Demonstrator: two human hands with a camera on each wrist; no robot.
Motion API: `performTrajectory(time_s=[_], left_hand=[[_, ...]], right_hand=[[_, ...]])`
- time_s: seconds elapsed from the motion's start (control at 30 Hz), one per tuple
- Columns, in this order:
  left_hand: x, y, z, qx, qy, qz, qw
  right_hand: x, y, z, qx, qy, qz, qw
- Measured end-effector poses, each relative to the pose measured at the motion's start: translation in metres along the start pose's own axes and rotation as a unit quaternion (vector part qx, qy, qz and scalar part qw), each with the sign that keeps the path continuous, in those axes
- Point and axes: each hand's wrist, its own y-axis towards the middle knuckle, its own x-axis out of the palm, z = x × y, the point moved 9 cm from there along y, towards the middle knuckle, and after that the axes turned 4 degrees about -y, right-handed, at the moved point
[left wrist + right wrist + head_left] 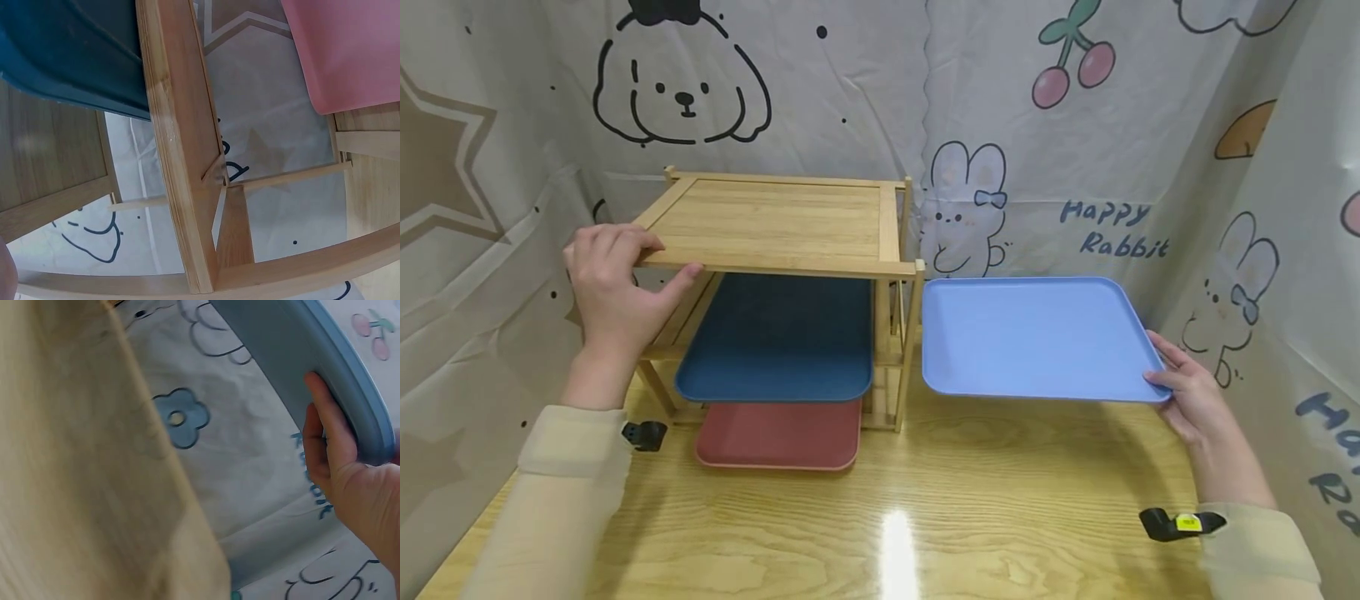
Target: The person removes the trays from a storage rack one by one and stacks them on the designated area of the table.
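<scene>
Hiding the back of the dark-blue rectangular tray in the head view, the tan wooden rack has my left hand gripping its near left corner; to its right, my right hand pinches the light-blue rectangular tray. My left-wrist view barely catches my left hand; the right-wrist view crops the light-blue rectangular tray.

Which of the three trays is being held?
The light blue tray, its right end in the right grip. The dark blue tray and pink tray sit unheld in the rack.
</scene>
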Motion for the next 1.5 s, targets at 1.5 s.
performTrajectory(time_s=[1.5], left_hand=[[0.001, 0.000, 0.001, 0.003, 0.014, -0.015, 0.9998]], right_hand=[[-0.116, 0.009, 0.065, 0.172, -0.479, 0.264, 0.820]])
